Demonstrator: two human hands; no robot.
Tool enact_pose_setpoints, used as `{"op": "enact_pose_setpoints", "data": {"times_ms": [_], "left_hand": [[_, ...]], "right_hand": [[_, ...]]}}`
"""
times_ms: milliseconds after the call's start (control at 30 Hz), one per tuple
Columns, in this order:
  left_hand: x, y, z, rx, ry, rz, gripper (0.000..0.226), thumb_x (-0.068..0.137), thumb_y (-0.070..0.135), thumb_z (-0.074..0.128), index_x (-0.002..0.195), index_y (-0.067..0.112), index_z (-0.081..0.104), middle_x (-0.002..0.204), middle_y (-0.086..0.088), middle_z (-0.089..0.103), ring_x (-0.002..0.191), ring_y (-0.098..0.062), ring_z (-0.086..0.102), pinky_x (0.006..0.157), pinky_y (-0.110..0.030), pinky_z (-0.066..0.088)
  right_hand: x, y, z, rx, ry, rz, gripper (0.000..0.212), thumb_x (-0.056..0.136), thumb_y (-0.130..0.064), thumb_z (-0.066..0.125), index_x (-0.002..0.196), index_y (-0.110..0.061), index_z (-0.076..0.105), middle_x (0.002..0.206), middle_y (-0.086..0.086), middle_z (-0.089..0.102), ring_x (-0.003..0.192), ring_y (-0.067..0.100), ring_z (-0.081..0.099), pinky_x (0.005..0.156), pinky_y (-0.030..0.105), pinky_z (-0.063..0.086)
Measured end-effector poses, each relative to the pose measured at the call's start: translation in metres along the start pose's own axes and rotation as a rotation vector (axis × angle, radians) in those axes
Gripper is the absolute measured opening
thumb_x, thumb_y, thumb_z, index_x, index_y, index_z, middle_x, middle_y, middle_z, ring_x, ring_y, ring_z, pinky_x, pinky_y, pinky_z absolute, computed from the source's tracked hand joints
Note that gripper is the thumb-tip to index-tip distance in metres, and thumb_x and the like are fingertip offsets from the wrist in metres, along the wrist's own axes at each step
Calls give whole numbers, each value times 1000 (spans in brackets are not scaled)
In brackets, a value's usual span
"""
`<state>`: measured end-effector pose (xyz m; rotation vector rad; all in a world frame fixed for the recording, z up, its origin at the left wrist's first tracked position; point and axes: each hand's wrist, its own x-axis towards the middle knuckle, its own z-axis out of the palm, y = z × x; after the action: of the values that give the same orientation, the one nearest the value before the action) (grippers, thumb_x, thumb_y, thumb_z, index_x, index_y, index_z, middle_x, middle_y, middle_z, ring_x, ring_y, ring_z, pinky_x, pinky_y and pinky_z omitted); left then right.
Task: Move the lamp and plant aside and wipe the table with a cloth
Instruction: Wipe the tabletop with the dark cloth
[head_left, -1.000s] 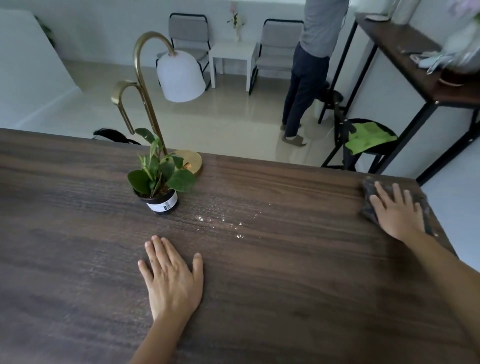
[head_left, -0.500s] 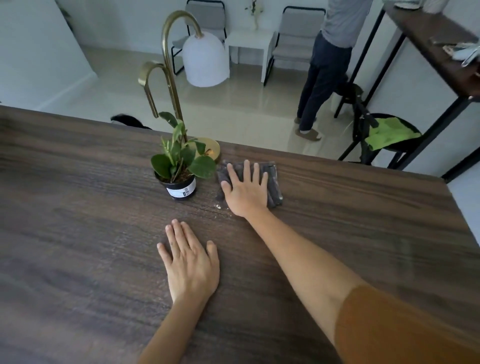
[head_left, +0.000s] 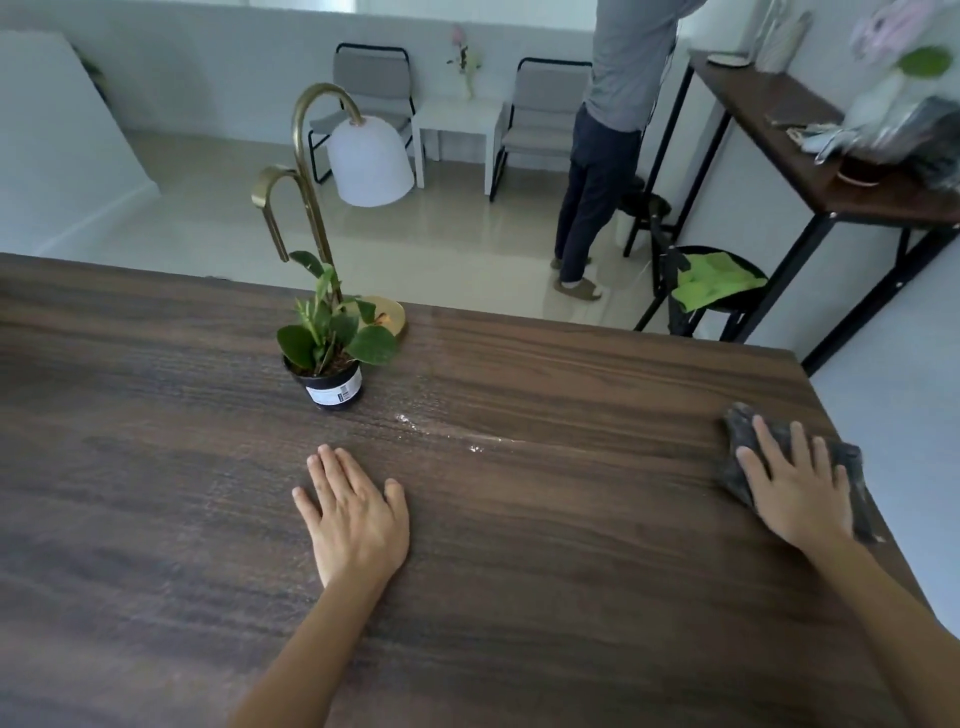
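Note:
A dark wooden table (head_left: 571, 545) fills the lower view. Near its far edge stands a small green plant (head_left: 332, 353) in a black pot. Just behind it is a brass lamp (head_left: 322, 171) with a white shade, its round base (head_left: 392, 317) on the table. My right hand (head_left: 795, 486) presses flat on a dark grey cloth (head_left: 740, 431) at the table's right edge. My left hand (head_left: 356, 514) lies flat on the wood with fingers spread, in front of the plant and holding nothing. A streak of water drops (head_left: 457, 434) glistens between plant and cloth.
A person (head_left: 608, 145) stands on the floor beyond the table. A black stool (head_left: 722, 301) with a green cloth (head_left: 714, 280) is at the right, beside a tall dark shelf (head_left: 810, 156) with items. Two grey chairs and a white side table (head_left: 460, 124) stand at the back wall.
My right hand has slid the cloth from beside the plant back across to the table's right edge, leaving a wet streak. My left hand stays put.

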<state>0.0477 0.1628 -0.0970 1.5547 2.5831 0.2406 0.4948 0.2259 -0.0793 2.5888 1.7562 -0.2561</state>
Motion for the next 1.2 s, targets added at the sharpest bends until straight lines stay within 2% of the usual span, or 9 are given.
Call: {"op": "enact_pose_setpoints", "data": {"times_ms": [100, 167, 367, 567, 633, 733, 900, 1067, 1200], "left_hand": [[-1, 2, -1, -22, -6, -1, 74, 90, 41, 14, 148, -5, 8, 159, -20, 6, 147, -31, 1, 117, -52, 3], [-1, 1, -3, -68, -6, 10, 71, 92, 39, 15, 148, -3, 6, 159, -18, 3, 147, -30, -3, 117, -50, -1], [-6, -21, -17, -443, 63, 81, 57, 95, 8, 37, 148, -1, 16, 159, -13, 14, 147, -23, 8, 119, -33, 2], [-1, -105, -24, -55, -14, 107, 68, 96, 47, 17, 151, 9, 5, 161, -3, 0, 147, -19, -6, 119, -39, 0], [1, -123, -26, -1, -2, 92, 77, 88, 54, 7, 151, 9, 4, 161, -4, 0, 148, -21, -5, 119, -41, 2], [1, -126, -24, 25, 8, 84, 82, 84, 56, 0, 151, 8, 3, 161, -5, -1, 147, -22, -6, 119, -43, 2], [4, -124, -20, 20, 24, 78, 79, 87, 54, 2, 151, 7, 4, 160, -7, 0, 147, -23, -6, 119, -45, 3], [5, -126, -19, 19, 21, 88, 76, 89, 54, 3, 151, 11, -2, 160, -4, -7, 146, -20, -13, 119, -43, -2], [4, -127, -19, 15, 12, 95, 76, 90, 54, 4, 151, 10, -1, 160, -5, -6, 146, -20, -13, 119, -43, -2]], "right_hand": [[-1, -45, 3, 64, 7, 199, 69, 93, -67, 5, 155, -36, 3, 164, 10, -2, 149, 36, -2, 118, 57, 1], [-5, -104, 10, 68, -2, 163, 68, 94, -66, 6, 155, -35, 1, 164, 12, -5, 148, 38, -5, 118, 58, -2], [-71, -309, 40, -4, -80, -499, 62, 98, -61, 11, 155, -37, 4, 164, 9, -4, 149, 34, -7, 119, 55, -4], [-147, -236, 50, -33, -99, -936, 62, 95, -66, 6, 153, -45, 10, 164, -1, 3, 151, 26, 1, 120, 47, 4], [-140, -183, 48, -46, -93, -899, 61, 93, -69, 3, 151, -50, 9, 163, -5, 4, 151, 24, 3, 120, 45, 9], [-81, -152, 30, -86, -73, -600, 63, 89, -72, -5, 149, -54, -3, 164, -4, -2, 151, 24, 0, 120, 48, 8], [35, -257, 19, 0, -78, -213, 57, 94, -67, 9, 147, -56, -5, 163, 13, -8, 146, 45, -10, 114, 65, -2], [43, -390, 27, -25, -133, -372, 55, 97, -62, 13, 150, -51, 4, 163, 14, -8, 145, 47, -13, 112, 68, -7], [-25, -384, 41, -34, -158, -614, 54, 97, -62, 10, 150, -51, 2, 163, 10, -12, 147, 41, -15, 114, 65, -5]]}}
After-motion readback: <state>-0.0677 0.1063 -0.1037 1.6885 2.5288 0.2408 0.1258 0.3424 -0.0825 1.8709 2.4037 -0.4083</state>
